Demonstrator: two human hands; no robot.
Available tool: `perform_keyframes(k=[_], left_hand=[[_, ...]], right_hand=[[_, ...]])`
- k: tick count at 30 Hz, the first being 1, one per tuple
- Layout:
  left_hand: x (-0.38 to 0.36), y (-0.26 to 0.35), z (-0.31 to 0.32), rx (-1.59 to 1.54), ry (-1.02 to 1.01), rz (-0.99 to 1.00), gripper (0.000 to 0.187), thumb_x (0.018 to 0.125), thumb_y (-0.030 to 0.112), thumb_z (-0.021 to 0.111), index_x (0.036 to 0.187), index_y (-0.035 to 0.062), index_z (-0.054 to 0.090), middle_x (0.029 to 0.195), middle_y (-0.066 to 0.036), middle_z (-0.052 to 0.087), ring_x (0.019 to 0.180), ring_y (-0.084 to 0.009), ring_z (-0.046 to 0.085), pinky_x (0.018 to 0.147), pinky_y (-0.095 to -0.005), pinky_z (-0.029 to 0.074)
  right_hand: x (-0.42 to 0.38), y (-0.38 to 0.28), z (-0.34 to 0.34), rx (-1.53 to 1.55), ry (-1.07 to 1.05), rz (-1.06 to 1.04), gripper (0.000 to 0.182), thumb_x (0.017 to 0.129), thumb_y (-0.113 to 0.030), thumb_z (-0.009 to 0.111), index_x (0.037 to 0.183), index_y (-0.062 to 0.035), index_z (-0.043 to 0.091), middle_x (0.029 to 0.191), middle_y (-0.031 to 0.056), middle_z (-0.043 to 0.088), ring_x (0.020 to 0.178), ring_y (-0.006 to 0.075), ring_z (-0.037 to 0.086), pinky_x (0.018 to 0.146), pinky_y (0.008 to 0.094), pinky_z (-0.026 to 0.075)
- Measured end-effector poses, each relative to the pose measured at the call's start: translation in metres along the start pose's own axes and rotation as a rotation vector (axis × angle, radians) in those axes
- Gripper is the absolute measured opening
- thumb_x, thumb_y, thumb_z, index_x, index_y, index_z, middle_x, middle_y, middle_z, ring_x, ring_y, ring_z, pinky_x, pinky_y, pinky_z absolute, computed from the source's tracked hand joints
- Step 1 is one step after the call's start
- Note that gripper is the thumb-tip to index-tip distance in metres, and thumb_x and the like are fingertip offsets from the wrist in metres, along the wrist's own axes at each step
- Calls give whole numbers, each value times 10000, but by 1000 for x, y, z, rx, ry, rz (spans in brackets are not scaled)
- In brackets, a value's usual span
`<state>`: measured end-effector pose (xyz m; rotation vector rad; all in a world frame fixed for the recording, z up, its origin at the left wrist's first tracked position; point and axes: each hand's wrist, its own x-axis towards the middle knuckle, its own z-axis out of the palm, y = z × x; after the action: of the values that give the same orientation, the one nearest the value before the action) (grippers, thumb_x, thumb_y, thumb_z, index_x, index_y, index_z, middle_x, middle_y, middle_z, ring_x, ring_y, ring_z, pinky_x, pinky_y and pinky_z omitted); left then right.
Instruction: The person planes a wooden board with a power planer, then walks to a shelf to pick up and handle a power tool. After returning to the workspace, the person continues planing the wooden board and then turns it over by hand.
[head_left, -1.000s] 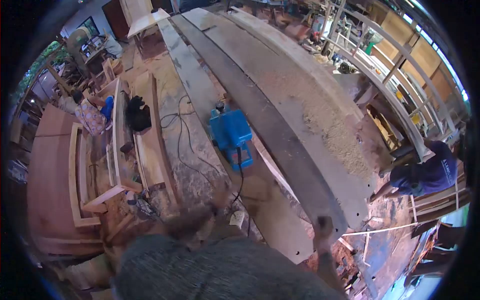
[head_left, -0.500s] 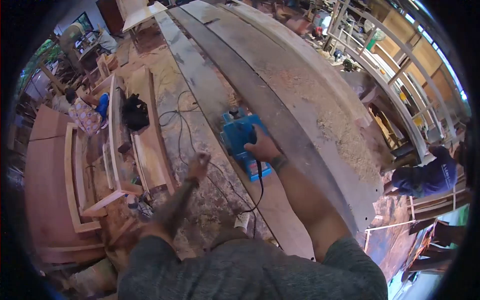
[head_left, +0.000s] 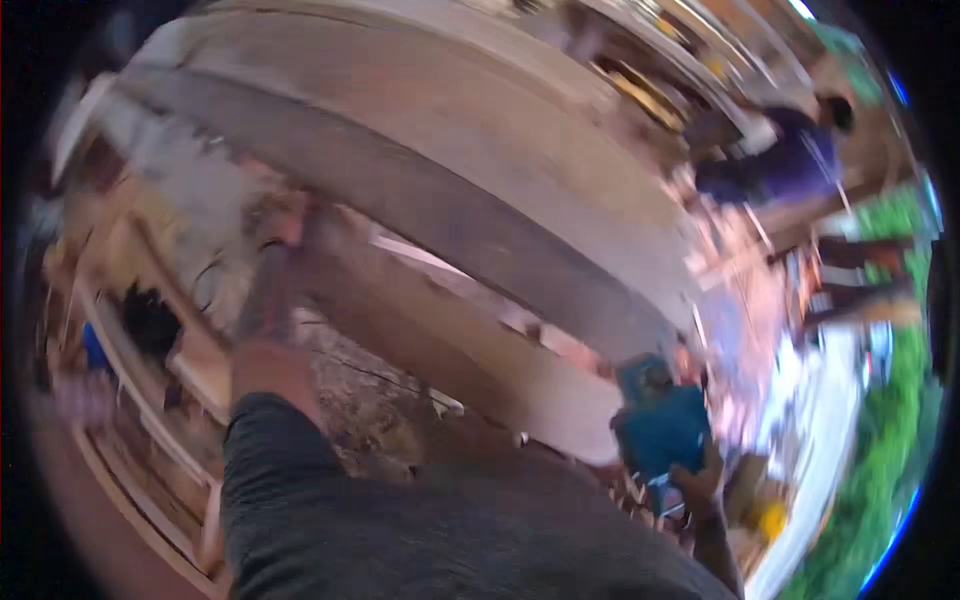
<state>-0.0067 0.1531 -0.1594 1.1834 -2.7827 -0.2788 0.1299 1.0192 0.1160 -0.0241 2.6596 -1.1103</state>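
Note:
At the lower right, my right hand (head_left: 698,478) is closed on the handle of a blue electric planer (head_left: 664,430). The planer overlaps the near end of a brown wooden plank (head_left: 470,350) in this view. My left arm reaches forward, and my left hand (head_left: 288,228) is at the far left part of that plank, its fingers smeared by motion. A long dark grey board (head_left: 420,190) runs beside the plank, with a gap between the two.
A wide, pale board (head_left: 450,95) lies beyond the dark one. At right, a person in a dark blue shirt (head_left: 785,160) bends by some timber. Wooden frames (head_left: 150,400) and a black bundle (head_left: 150,318) lie at left. A cord (head_left: 370,375) crosses the floor.
The view has swung right and blurred. My right hand has carried the planer from mid-plank to the lower right, near the plank's end. My left hand has reached forward to the plank.

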Motion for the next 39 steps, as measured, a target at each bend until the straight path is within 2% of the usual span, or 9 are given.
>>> perform_keyframes(k=[5, 12, 14, 17, 22, 24, 29, 33, 39], left_hand=[[-78, 93, 20, 211, 183, 258, 934, 984, 708, 430, 1630, 67, 225, 1643, -262, 295, 1518, -425, 267, 1241, -524, 191], [-333, 273, 38, -975, -455, 541, 884, 1042, 486, 526, 1662, 50, 71, 1716, -235, 127, 1594, -367, 128, 1287, -486, 129], [-430, 287, 92, -1257, -979, 732, 840, 997, 394, 648, 1649, 91, 212, 1576, -193, 404, 1479, -323, 370, 1174, -448, 350], [-517, 378, -20, -918, -935, 1525, 576, 954, 321, 732, 1462, 105, 568, 1293, -127, 684, 1279, -307, 609, 1075, -442, 489], [-632, 425, -28, -839, -1183, 1256, 300, 949, 282, 720, 1155, 64, 722, 1127, -121, 720, 1056, -304, 695, 954, -412, 532], [-669, 432, -25, -803, -1227, 1219, 260, 950, 260, 711, 1110, 56, 733, 1059, -117, 739, 970, -283, 726, 878, -392, 560], [-724, 400, 19, -389, -1421, 810, 278, 992, 262, 647, 1124, 28, 719, 922, -112, 753, 908, -228, 738, 807, -376, 576], [-746, 332, 92, -529, -1051, 262, 248, 990, 215, 647, 1124, 9, 674, 930, -146, 721, 926, -247, 714, 816, -377, 563], [-764, 283, 90, -582, -721, 478, 449, 921, 210, 742, 1293, 26, 574, 1162, -201, 684, 1021, -353, 683, 856, -448, 545]], right_hand=[[-80, 41, -59, -232, 405, 319, 481, 811, -60, 705, 1278, 1, 607, 1029, 42, 681, 917, 157, 636, 802, 323, 535], [-103, 163, -47, 706, 647, 521, 225, 909, -86, 680, 1129, -57, 643, 848, 8, 648, 653, 106, 597, 561, 265, 484], [-89, 213, -45, 820, 554, 597, 194, 949, -146, 687, 1118, -61, 642, 856, 11, 644, 673, 120, 619, 547, 280, 497], [-49, 219, -23, 987, 487, 705, 198, 997, -234, 686, 1079, -60, 644, 899, 27, 645, 725, 131, 638, 542, 295, 510], [12, 342, 16, 422, -58, -32, 549, 1014, -406, 664, 1355, 13, 568, 1031, 82, 688, 783, 159, 672, 604, 324, 547], [47, 367, 46, 920, -384, 611, 646, 1017, -477, 637, 1398, 37, 549, 1076, 108, 701, 825, 172, 690, 634, 335, 557], [46, 345, 99, 170, -483, 210, 649, 985, -561, 631, 1253, 29, 613, 945, 161, 721, 817, 260, 703, 687, 393, 562], [21, 334, 94, -6, -665, -86, 604, 938, -541, 684, 1165, 18, 668, 955, 223, 728, 914, 412, 699, 820, 465, 553], [-18, 290, 69, -134, -916, -187, 704, 878, -502, 749, 1323, 27, 619, 1165, 284, 701, 1100, 432, 675, 942, 458, 529]])
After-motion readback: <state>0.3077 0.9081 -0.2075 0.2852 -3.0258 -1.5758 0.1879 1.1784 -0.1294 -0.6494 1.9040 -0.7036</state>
